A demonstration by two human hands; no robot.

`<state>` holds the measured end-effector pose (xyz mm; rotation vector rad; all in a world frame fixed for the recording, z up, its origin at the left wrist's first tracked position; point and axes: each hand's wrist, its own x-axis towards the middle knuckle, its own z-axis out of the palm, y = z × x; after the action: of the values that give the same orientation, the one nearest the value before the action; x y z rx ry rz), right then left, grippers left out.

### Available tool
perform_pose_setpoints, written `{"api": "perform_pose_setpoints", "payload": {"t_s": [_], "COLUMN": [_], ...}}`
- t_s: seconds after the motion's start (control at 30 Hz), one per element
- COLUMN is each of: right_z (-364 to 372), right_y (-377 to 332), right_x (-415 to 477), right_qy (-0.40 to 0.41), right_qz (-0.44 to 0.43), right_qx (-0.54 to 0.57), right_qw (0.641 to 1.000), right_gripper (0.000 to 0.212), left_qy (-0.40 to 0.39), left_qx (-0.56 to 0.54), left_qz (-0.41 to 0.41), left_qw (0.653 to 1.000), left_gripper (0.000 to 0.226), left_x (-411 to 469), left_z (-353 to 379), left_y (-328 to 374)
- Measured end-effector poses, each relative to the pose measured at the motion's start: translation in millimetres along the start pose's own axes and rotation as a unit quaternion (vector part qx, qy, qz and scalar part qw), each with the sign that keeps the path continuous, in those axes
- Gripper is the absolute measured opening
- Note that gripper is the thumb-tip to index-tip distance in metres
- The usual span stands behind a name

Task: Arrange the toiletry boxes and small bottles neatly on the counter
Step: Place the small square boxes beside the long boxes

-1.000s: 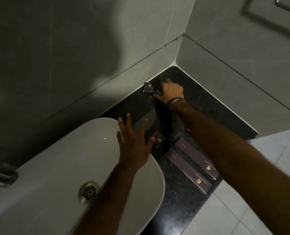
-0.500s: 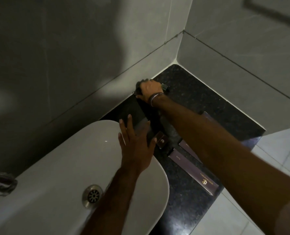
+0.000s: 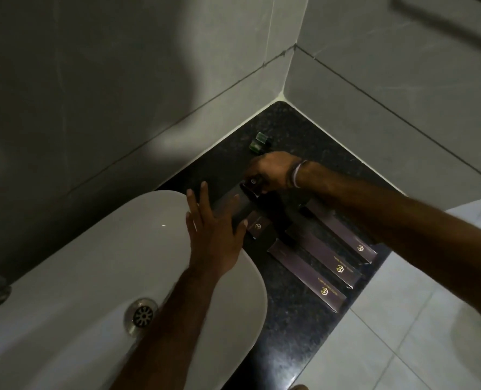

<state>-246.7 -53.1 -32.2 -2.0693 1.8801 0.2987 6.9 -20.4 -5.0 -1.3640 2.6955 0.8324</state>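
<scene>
Grey tiled walls meet in a corner at 12 o'clock; black speckled granite counter (image 3: 295, 305) runs from that corner down toward 6. White oval ceramic basin (image 3: 79, 277) sits at 8 o'clock, metal drain (image 3: 142, 316) in its floor.

Three long purple cardboard toiletry boxes with gold logos (image 3: 326, 266) lie flat, parallel, side by side at 4 o'clock near the counter's front edge. Short purple box with gold logo (image 3: 259, 226) lies just left of them, beside the basin rim. Two small green bottles (image 3: 257, 142) stand together at 12 o'clock, near the corner.

Right hand (image 3: 273, 170) is at centre, fingers clamped on a small dark purple box (image 3: 252, 182), held just above the short one. Dark wristband on that wrist.

Left hand (image 3: 214, 237) lies flat over the basin rim, fingers spread apart, gripping nothing; thumb tip close to the short box, contact unclear.
</scene>
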Motion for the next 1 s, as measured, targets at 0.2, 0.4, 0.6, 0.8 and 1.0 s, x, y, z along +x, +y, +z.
{"api": "perform_pose_setpoints", "payload": {"t_s": [0.2,0.4,0.6,0.8,1.0], "right_z": [5,18,33,54,58], "right_y": [-2,-13,-6,-10,-14], "right_x": [-20,-20,-49,-71,-83], "right_qy": [0.075,0.014,0.006,0.025,0.033], "right_qz": [0.146,0.206,0.232,0.242,0.24], "right_qx": [0.034,-0.005,0.027,0.005,0.006], "right_qw": [0.986,0.979,0.972,0.97,0.97], "right_gripper": [0.053,0.06,0.066,0.066,0.064], "left_qy": [0.008,0.014,0.01,0.011,0.02], "left_qx": [0.003,0.01,-0.002,-0.013,-0.011], "left_qz": [0.001,0.009,0.003,0.01,0.008], "left_qw": [1.0,1.0,1.0,1.0,1.0], "left_gripper": [0.055,0.054,0.053,0.054,0.053], "left_x": [0,-1,1,0,1], "left_z": [0,1,1,1,5], "left_y": [1,0,0,-1,-2]}}
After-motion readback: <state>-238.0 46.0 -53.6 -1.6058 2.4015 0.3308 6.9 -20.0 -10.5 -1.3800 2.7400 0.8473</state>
